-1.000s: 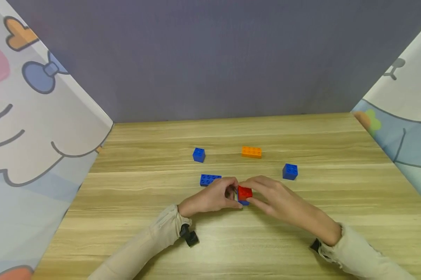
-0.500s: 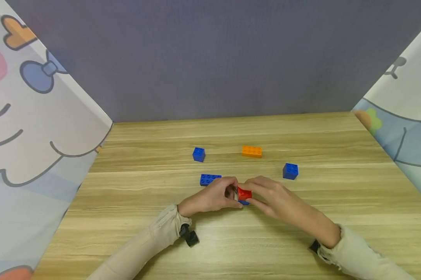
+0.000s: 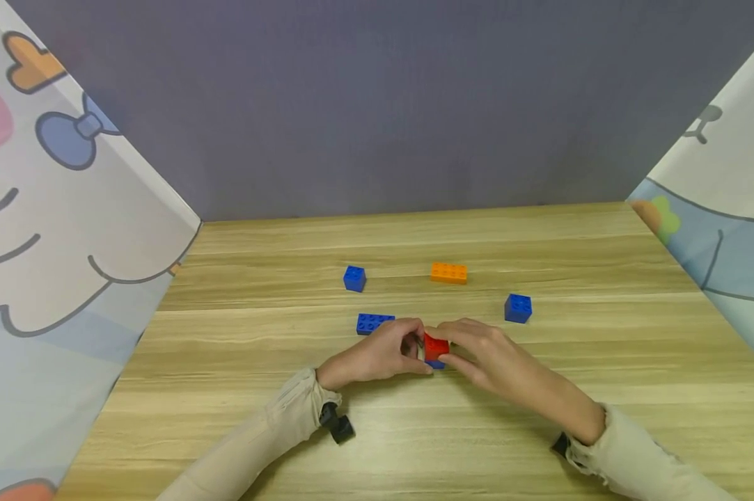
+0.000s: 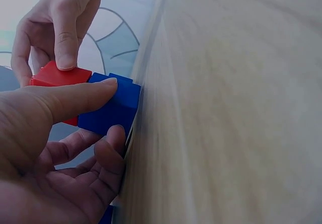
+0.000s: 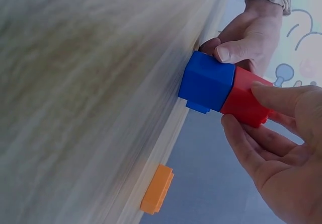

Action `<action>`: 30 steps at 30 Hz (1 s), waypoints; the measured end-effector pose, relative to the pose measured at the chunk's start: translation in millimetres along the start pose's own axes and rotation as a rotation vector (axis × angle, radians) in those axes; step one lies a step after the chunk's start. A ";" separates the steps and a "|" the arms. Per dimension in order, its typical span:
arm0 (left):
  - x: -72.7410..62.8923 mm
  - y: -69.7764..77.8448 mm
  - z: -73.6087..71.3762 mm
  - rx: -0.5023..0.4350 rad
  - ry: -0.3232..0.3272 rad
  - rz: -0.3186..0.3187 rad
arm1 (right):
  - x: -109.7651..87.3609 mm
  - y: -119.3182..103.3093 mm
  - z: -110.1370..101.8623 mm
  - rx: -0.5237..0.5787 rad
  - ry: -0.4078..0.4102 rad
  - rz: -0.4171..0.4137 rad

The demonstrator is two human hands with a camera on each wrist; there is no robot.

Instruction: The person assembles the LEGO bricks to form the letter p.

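Note:
A red toy building brick (image 3: 436,348) sits on top of a blue brick (image 5: 206,80), low over the table, and their faces meet in both wrist views. My left hand (image 3: 379,353) pinches the blue brick, with the thumb along one side and a fingertip on another. From the right, my right hand (image 3: 480,351) grips the red brick between thumb and fingers. A small blue bump sticks out from one side of the blue brick in the right wrist view. In the head view, fingers and the red brick hide most of the blue one.
A long blue brick (image 3: 374,323) lies just beyond my left hand, partly covered by it. Farther back are a small blue brick (image 3: 354,278) and a flat orange brick (image 3: 448,273). Another blue brick (image 3: 518,308) stands to the right. A grey panel (image 3: 408,104) borders the table's back edge.
The right fingertips have shifted slightly over the red brick, which looks tipped a little. Both hands otherwise stay in the same place, and the other bricks have not moved.

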State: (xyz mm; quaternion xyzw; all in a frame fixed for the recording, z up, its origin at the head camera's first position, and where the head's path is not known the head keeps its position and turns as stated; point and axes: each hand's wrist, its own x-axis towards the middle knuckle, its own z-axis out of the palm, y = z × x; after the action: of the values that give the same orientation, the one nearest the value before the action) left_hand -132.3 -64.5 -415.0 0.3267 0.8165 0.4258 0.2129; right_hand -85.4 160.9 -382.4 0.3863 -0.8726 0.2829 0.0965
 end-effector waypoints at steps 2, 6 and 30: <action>-0.5 -0.2 0.0 0.000 0.001 0.005 | 0.1 0.1 0.1 0.035 -0.008 0.024; -1.6 0.1 -0.4 -0.001 0.001 0.004 | 0.4 0.2 0.4 0.084 -0.018 0.049; -5.7 7.6 1.3 0.086 0.004 0.061 | 2.8 -0.4 -5.5 0.050 -0.077 0.032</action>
State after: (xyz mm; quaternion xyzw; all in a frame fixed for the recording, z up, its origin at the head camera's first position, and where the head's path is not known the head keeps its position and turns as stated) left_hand -124.8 -64.7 -409.0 0.3593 0.8243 0.3970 0.1840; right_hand -87.3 162.0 -376.7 0.3855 -0.8743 0.2911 0.0485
